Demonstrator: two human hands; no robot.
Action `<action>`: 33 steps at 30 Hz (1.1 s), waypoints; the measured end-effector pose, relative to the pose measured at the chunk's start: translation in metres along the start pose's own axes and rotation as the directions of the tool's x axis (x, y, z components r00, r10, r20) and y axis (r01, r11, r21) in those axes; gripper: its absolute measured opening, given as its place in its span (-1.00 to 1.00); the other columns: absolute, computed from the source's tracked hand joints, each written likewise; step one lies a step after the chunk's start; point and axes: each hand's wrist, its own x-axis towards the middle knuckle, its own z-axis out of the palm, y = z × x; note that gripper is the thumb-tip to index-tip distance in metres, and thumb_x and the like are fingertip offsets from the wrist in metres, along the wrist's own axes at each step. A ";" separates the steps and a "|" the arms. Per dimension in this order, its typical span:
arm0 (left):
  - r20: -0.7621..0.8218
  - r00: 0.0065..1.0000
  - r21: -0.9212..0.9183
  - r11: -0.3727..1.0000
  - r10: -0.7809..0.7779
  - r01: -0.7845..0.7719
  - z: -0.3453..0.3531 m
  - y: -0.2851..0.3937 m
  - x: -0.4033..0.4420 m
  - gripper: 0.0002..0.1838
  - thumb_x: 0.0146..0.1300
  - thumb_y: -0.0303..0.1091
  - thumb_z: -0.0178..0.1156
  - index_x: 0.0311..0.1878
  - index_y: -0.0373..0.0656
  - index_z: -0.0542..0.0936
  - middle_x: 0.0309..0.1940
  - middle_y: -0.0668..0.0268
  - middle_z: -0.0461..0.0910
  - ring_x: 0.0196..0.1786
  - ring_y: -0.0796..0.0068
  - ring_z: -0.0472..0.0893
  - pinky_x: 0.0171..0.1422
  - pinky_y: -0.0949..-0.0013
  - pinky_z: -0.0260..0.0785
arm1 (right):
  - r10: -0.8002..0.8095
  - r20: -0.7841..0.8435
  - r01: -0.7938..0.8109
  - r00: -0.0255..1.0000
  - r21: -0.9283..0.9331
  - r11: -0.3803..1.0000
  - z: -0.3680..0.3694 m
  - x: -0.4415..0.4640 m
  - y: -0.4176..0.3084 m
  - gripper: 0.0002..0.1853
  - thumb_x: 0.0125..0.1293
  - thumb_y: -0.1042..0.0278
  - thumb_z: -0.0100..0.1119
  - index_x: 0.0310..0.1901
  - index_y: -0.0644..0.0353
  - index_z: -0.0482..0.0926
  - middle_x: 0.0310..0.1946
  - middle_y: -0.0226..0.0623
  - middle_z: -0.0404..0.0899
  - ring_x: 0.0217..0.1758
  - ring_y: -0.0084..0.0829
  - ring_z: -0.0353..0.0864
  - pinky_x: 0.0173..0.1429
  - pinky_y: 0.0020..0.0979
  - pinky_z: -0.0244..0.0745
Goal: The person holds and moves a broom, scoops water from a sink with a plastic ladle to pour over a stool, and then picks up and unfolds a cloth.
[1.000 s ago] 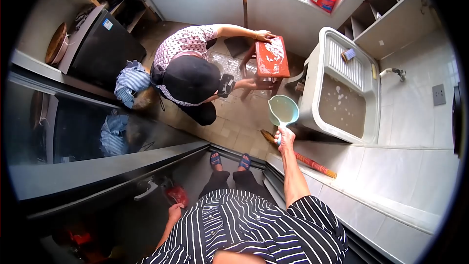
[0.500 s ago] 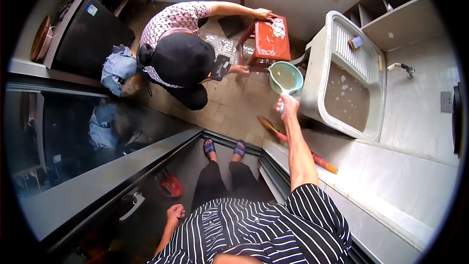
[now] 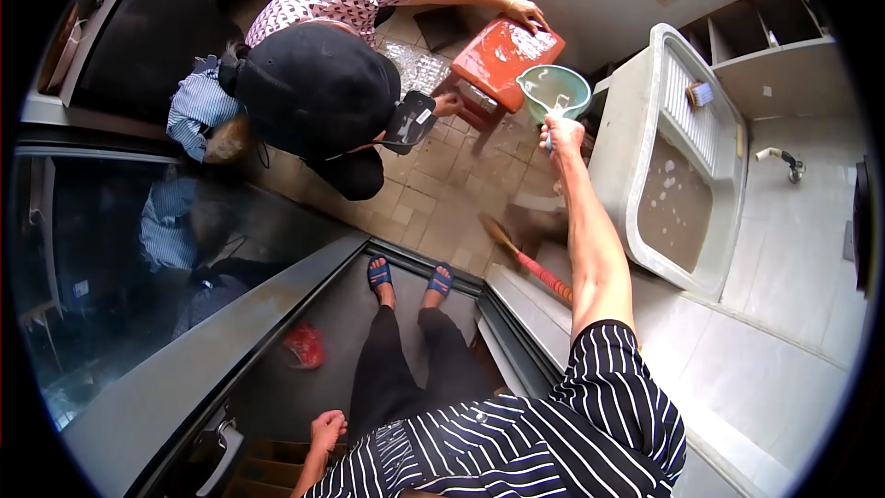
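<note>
Pale green plastic is being gripped by the right hand point(image 3: 563, 136), whose fingers are being held closed around the handle of a spouted water dipper point(image 3: 576, 95). The left hand point(image 3: 328, 429) is being held low beside the thigh, fingers curled in, with nothing being shown in it. The dipper is being held out at arm's length, between a red stool point(image 3: 498, 63) and a laundry sink point(image 3: 622, 166); whether the stool is being touched cannot be told.

What seems to be cloudy liquid is being carried in the bowl. The shell is being judged light, stiff and hard to break, the load being placed mostly ahead of the grip, so tipping is being invited. A wet handle might be slippery; a firm hold close to the bowl is being favoured.

Farther out, the stool top is being pressed by the hand point(image 3: 526, 13) of a crouching person in a black cap point(image 3: 318, 83), by whom the far side is being blocked. The near right side is being walled off by the sink, where a scrub brush point(image 3: 700, 94) is being held on the ribbed washboard point(image 3: 687, 120). Below the outstretched arm, floor space is being taken up by a broom point(image 3: 544, 277).
</note>
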 end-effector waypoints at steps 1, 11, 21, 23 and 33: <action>-0.004 1.000 0.027 1.000 -0.005 0.005 0.002 0.000 -0.003 -0.78 0.15 -0.42 0.15 -0.15 -0.30 0.54 -0.36 0.27 0.58 -0.36 0.54 0.57 -0.30 0.51 0.47 | -0.017 0.005 0.017 1.000 -0.013 1.000 0.003 0.009 -0.001 -0.90 0.08 0.46 0.17 -0.47 0.29 0.49 -0.67 -0.30 0.46 -0.74 -0.53 0.41 -0.75 -0.53 0.33; 0.015 1.000 -0.002 1.000 -0.012 0.012 0.003 -0.001 0.002 -0.76 0.15 -0.38 0.16 -0.12 -0.25 0.54 -0.40 0.31 0.57 -0.41 0.56 0.55 -0.31 0.51 0.44 | 0.043 -0.011 -0.043 0.999 -0.027 0.999 -0.001 0.013 0.006 -0.89 0.10 0.47 0.15 -0.48 0.33 0.48 -0.67 -0.28 0.46 -0.74 -0.53 0.40 -0.75 -0.53 0.29; 0.029 0.999 0.037 0.999 -0.035 0.034 0.008 0.021 0.009 -0.77 0.13 -0.39 0.17 -0.14 -0.26 0.55 -0.41 0.32 0.56 -0.43 0.59 0.52 -0.33 0.54 0.41 | 0.109 0.066 -0.090 0.992 -0.247 0.965 -0.010 -0.018 0.005 -0.89 0.12 0.43 0.13 -0.47 0.28 0.48 -0.68 -0.34 0.46 -0.74 -0.59 0.39 -0.76 -0.55 0.30; 0.027 0.999 0.033 0.999 -0.034 0.034 0.008 0.023 0.007 -0.77 0.13 -0.40 0.17 -0.14 -0.26 0.55 -0.42 0.33 0.56 -0.43 0.59 0.52 -0.33 0.54 0.41 | 0.064 0.063 -0.043 0.996 -0.288 0.957 -0.002 -0.011 0.004 -0.89 0.13 0.43 0.13 -0.46 0.28 0.49 -0.67 -0.35 0.46 -0.75 -0.60 0.38 -0.76 -0.55 0.30; 0.013 0.999 0.022 0.999 -0.031 0.031 0.006 0.025 0.004 -0.82 0.13 -0.41 0.17 -0.20 -0.26 0.57 -0.47 0.36 0.55 -0.48 0.63 0.49 -0.37 0.57 0.39 | 0.134 -0.005 -0.134 0.991 0.073 0.988 0.001 0.013 0.014 -0.91 0.11 0.49 0.17 -0.45 0.31 0.47 -0.66 -0.29 0.45 -0.73 -0.53 0.41 -0.73 -0.54 0.31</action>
